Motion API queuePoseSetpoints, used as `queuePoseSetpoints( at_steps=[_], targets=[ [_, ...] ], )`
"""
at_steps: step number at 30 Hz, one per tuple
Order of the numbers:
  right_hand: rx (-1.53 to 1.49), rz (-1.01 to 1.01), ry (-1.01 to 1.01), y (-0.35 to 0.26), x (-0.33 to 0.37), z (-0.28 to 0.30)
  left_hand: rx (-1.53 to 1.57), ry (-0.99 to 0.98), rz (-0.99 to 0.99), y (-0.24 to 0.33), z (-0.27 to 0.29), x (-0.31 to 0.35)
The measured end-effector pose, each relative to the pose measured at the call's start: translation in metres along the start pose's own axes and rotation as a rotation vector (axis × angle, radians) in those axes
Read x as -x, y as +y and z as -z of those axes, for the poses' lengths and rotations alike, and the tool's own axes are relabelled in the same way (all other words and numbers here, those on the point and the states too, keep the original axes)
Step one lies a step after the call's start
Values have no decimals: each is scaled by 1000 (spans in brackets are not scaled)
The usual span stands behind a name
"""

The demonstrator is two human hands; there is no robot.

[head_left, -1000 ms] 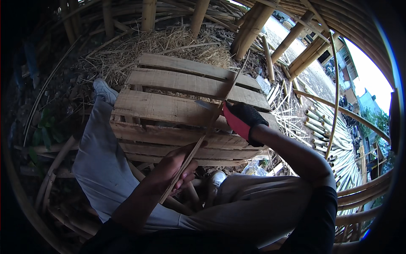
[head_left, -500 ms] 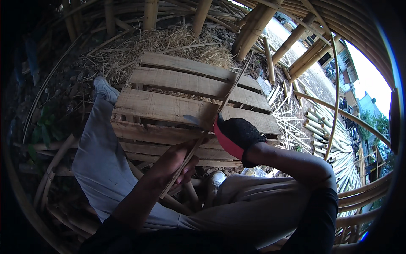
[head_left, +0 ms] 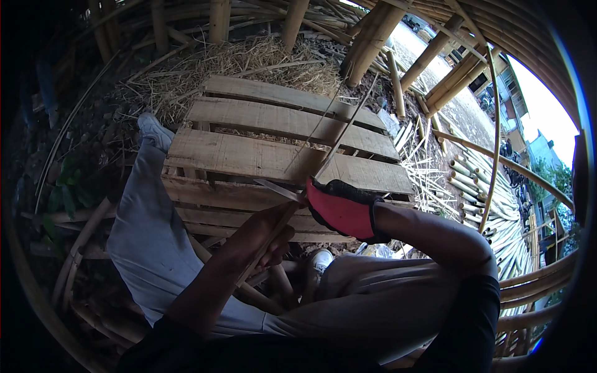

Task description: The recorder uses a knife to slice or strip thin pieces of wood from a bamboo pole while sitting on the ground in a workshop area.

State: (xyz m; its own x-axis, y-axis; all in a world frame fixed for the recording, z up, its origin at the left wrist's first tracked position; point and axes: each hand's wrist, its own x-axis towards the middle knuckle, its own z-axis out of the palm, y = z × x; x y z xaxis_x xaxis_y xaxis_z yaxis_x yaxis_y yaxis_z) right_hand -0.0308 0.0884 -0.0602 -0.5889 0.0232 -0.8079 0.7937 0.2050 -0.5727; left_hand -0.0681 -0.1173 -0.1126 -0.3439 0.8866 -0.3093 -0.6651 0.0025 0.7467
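Observation:
My bare left hand [head_left: 264, 239] is closed around a long thin bamboo strip [head_left: 343, 133], which runs from below that hand up and away over a slatted wooden pallet [head_left: 224, 152]. At the strip, just beyond the left fingers, is my right hand [head_left: 342, 210], closed in a red and black glove. A knife blade [head_left: 277, 188] sticks out leftward from the glove's fingertips, against the strip; its handle is hidden. A much finer sliver [head_left: 318, 128] rises beside the strip, over the slats.
Dry shavings [head_left: 267, 62] lie heaped behind the pallet, near thick bamboo posts [head_left: 373, 43]. Cut bamboo poles [head_left: 469, 180] are piled on the right. My legs [head_left: 152, 224] straddle the pallet's near side. A slanting bamboo pole [head_left: 507, 163] crosses at the right.
The gloved right hand has turned, showing more red, and come slightly nearer the left hand. The blade has shifted with it. A fine sliver now stands apart from the strip.

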Motion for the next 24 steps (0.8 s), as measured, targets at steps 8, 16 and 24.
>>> queuePoseSetpoints(
  at_steps=[8,16,24],
  targets=[
    [216,149,509,-10,-5,23,229,-70,8,-11,9,-5],
    [402,474,686,-6,-8,42,179,-25,10,-8,2,-3],
    [1092,697,981,-24,-15,56,135,-43,-36,-18,-1,-8]
  ],
)
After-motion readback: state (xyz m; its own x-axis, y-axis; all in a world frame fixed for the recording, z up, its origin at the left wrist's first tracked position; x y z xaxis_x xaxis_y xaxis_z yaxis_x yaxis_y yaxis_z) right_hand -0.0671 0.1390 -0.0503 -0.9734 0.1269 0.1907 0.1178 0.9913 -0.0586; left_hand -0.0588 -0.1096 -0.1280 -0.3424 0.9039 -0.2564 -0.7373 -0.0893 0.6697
